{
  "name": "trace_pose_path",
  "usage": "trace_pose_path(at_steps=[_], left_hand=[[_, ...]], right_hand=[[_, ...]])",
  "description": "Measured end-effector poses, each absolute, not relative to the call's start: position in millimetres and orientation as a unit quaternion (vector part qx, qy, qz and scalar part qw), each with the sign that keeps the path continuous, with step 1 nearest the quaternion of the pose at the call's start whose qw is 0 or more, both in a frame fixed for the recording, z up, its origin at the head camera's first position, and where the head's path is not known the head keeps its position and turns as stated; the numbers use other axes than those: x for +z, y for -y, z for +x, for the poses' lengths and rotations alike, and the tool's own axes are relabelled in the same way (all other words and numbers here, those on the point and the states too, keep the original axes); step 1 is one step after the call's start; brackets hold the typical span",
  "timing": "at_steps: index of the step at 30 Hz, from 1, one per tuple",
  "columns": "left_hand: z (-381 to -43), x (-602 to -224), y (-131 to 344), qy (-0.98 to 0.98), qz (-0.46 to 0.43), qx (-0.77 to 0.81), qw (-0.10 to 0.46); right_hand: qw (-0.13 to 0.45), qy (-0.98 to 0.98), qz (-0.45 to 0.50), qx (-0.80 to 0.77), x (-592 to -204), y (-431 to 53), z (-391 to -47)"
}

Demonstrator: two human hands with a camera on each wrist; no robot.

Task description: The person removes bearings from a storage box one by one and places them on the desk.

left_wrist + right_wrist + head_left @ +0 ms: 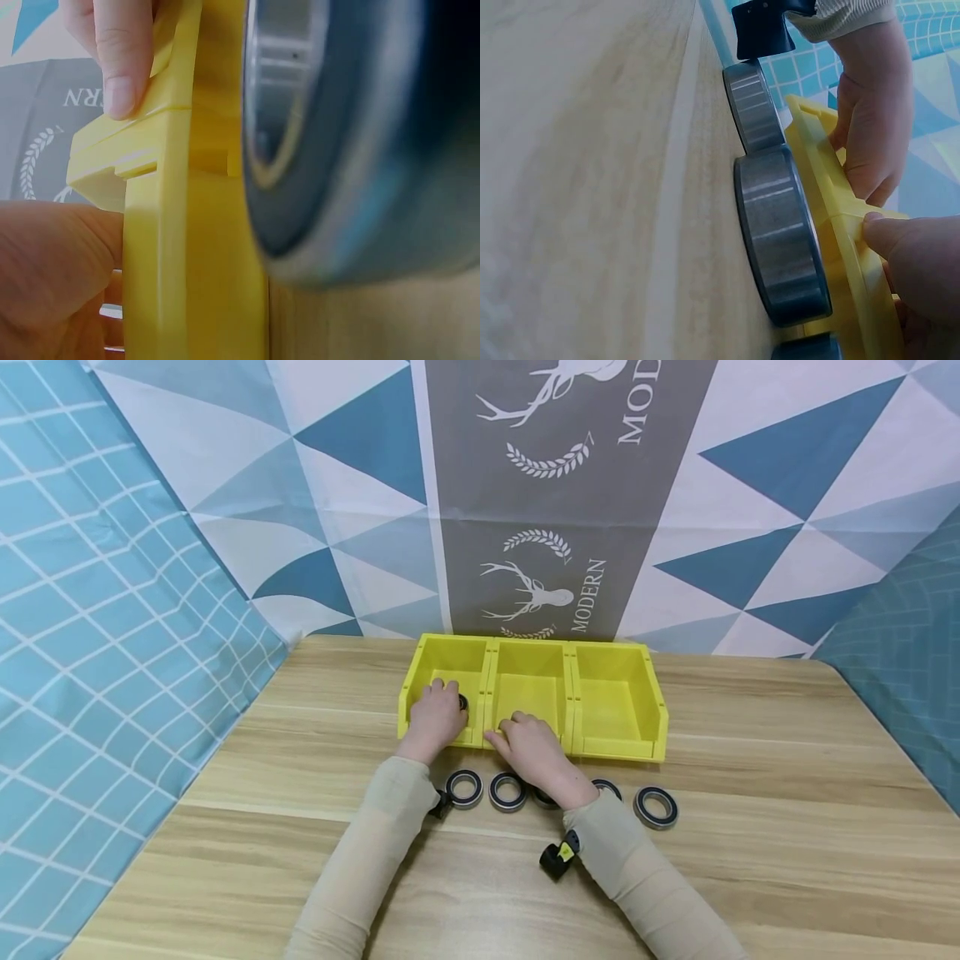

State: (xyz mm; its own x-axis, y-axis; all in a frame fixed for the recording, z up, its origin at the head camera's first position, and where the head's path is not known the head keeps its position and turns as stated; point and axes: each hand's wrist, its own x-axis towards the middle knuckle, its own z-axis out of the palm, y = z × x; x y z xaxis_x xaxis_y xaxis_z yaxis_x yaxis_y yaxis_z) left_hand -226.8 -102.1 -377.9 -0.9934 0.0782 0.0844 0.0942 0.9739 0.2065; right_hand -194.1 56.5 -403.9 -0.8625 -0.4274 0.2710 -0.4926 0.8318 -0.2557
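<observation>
My left hand reaches down into the left compartment of a yellow three-part bin. A small dark bearing shows at the thumb side of that hand, which seems to pinch it; its fingertips are partly hidden. Over the front of the middle compartment lies my right hand, its thumb touching the rim near the divider and its fingers over the inside. Nothing shows in its grasp. In the right wrist view, the right thumb rests on the yellow edge while the left hand dips in beyond.
Several larger bearings stand in a row before the bin, among them a left one, one beside it and a right-end one. The right forearm partly covers others. A patterned cloth hangs behind the wooden table.
</observation>
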Motion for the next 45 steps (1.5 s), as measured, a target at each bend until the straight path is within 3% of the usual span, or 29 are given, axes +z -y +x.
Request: trace_pose_path(at_steps=[7, 20, 45], left_hand=[[-231, -377, 107, 0.991, -0.042, -0.120, -0.035], [-238, -369, 107, 0.988, -0.077, -0.106, -0.086], [-246, -373, 102, 0.988, -0.092, -0.087, -0.086]], right_hand=[[0.101, 0.951, 0.242, 0.162, -402, -56, -194], [0.105, 0.950, 0.245, 0.162, -401, -57, -194], [0.109, 0.949, 0.250, 0.158, -404, -56, -194]])
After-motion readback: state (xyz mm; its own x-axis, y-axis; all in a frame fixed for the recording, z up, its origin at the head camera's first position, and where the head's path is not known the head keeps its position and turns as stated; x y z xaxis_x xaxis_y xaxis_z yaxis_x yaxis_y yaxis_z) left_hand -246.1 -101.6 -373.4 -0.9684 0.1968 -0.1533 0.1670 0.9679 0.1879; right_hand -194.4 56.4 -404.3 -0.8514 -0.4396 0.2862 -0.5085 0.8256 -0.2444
